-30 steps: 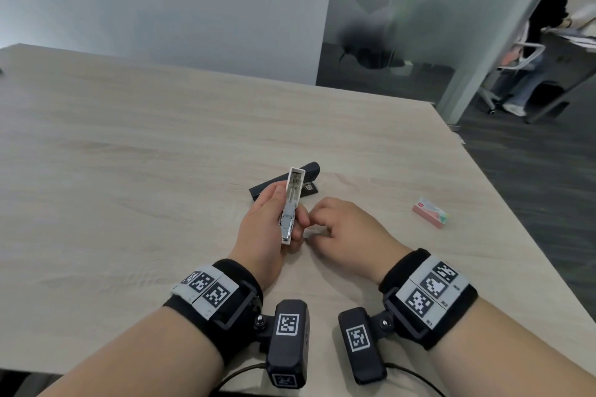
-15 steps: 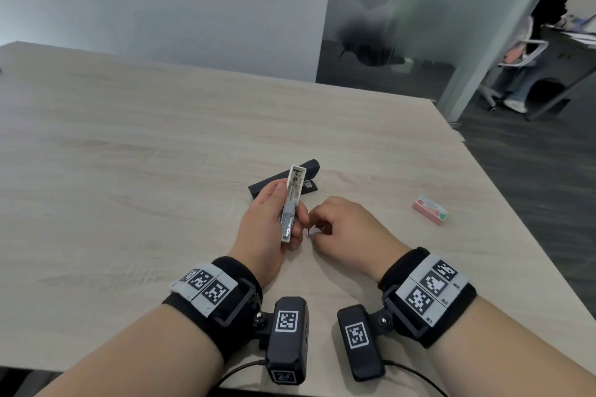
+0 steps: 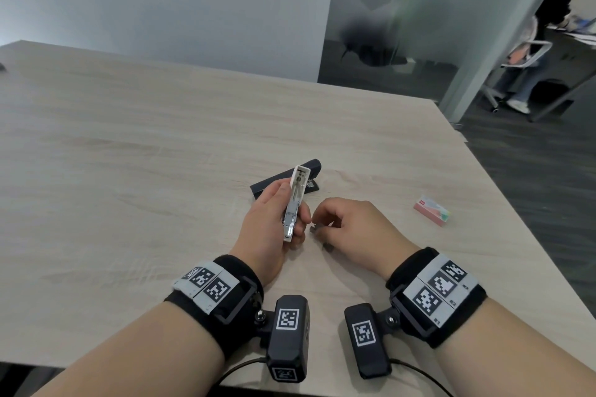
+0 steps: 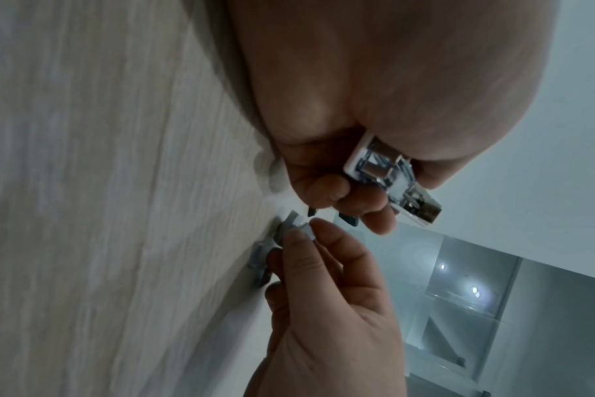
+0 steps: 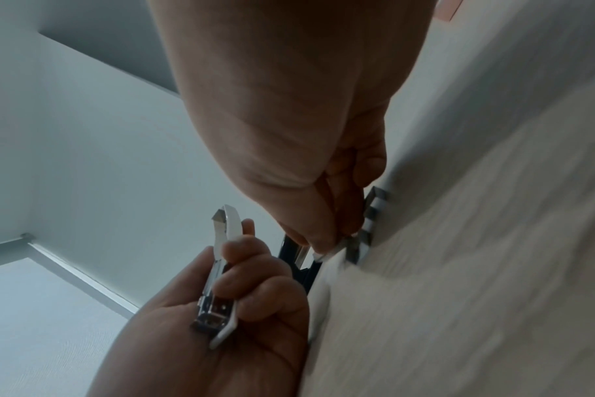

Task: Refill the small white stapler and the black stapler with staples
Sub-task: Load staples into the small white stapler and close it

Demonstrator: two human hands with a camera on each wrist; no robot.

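My left hand (image 3: 267,229) grips the small white stapler (image 3: 295,200), opened out, its metal staple channel facing up and its far end tilted upward. The same stapler (image 4: 391,182) (image 5: 221,274) shows in both wrist views. Just to its right, my right hand (image 3: 351,229) pinches a short strip of staples (image 4: 294,228) (image 5: 367,223) between thumb and forefinger, low on the table. Another staple piece (image 3: 328,247) lies on the wood below that hand. The black stapler (image 3: 274,182) lies flat on the table behind my left hand, partly hidden by it.
A pink staple box (image 3: 431,209) lies on the wooden table (image 3: 129,155) to the right. The table's right edge runs close past it, with dark floor beyond. A person sits at a desk in the far right background.
My right hand has drawn slightly away from the white stapler, and the staple pieces under its fingertips now show. The left hand keeps the stapler almost still.
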